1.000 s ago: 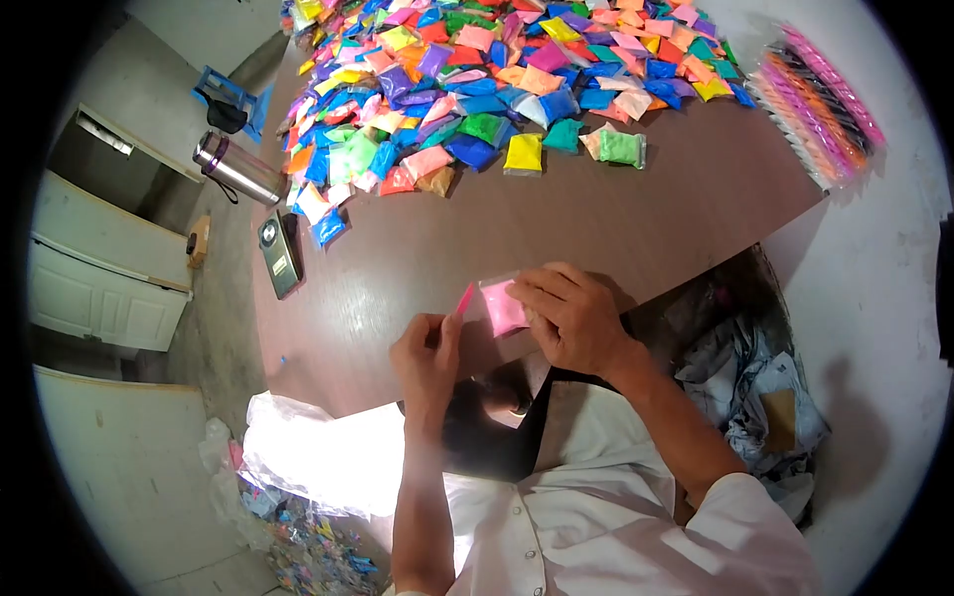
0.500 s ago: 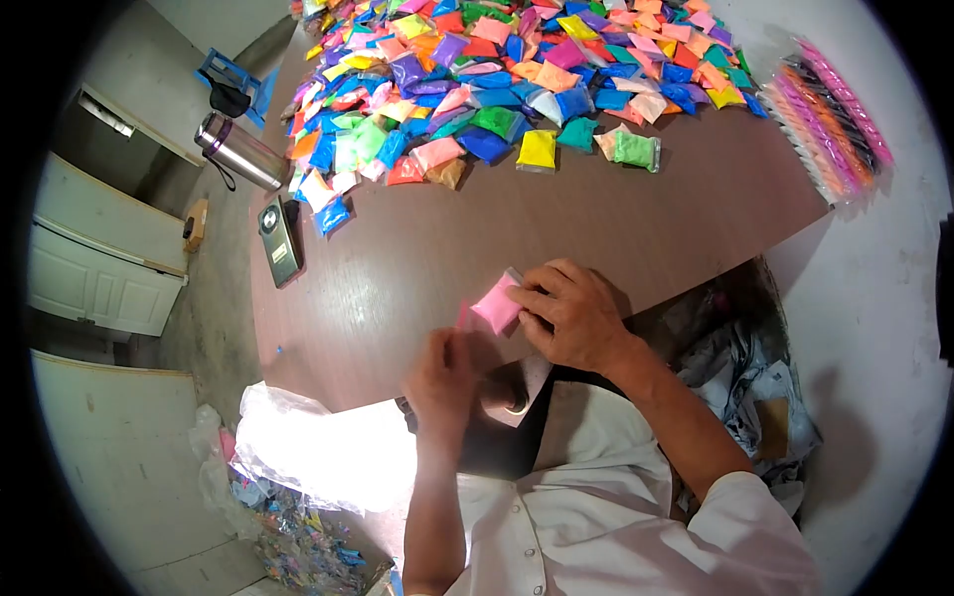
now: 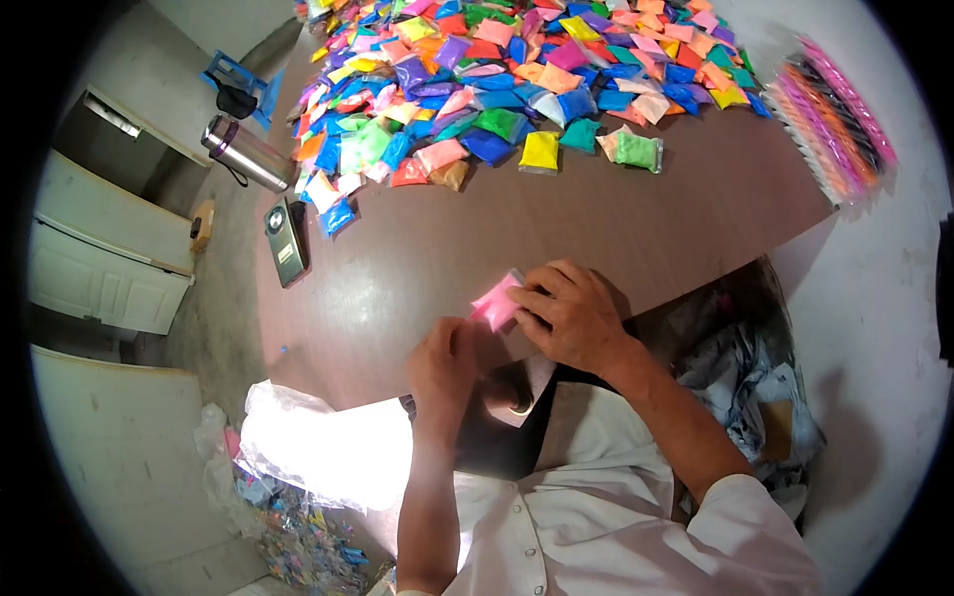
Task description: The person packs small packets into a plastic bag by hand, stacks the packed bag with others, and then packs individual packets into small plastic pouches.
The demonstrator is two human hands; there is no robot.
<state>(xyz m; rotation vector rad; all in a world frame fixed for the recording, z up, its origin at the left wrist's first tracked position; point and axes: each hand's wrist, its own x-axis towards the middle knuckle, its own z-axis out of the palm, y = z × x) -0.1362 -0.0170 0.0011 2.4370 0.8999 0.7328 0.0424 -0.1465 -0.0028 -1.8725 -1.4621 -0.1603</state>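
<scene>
A small clear packet with pink filling point(image 3: 494, 306) lies near the front edge of the brown table. My right hand point(image 3: 571, 316) grips its right side, thumb and fingers pressed on the plastic. Close to the packet's lower left edge is my left hand point(image 3: 442, 366), its fingers curled together; what they pinch, if anything, is hidden. Past the hands, a big heap of similar packets in many colours point(image 3: 487, 89) covers the far part of the table. A yellow packet point(image 3: 540, 151) and a green packet point(image 3: 638, 151) lie at the heap's near edge.
A phone point(image 3: 286, 248) and a steel flask point(image 3: 248, 157) are at the table's left side. Bundled coloured strips in plastic point(image 3: 830, 124) lie at the right edge. White plastic sheeting point(image 3: 328, 437) glares at lower left, above a bag of scraps point(image 3: 308, 541). Crumpled waste point(image 3: 755, 387) sits lower right.
My left hand has moved slightly up to the packet's left edge, and the thin pink strip above it no longer shows. My right hand keeps its grip on the packet.
</scene>
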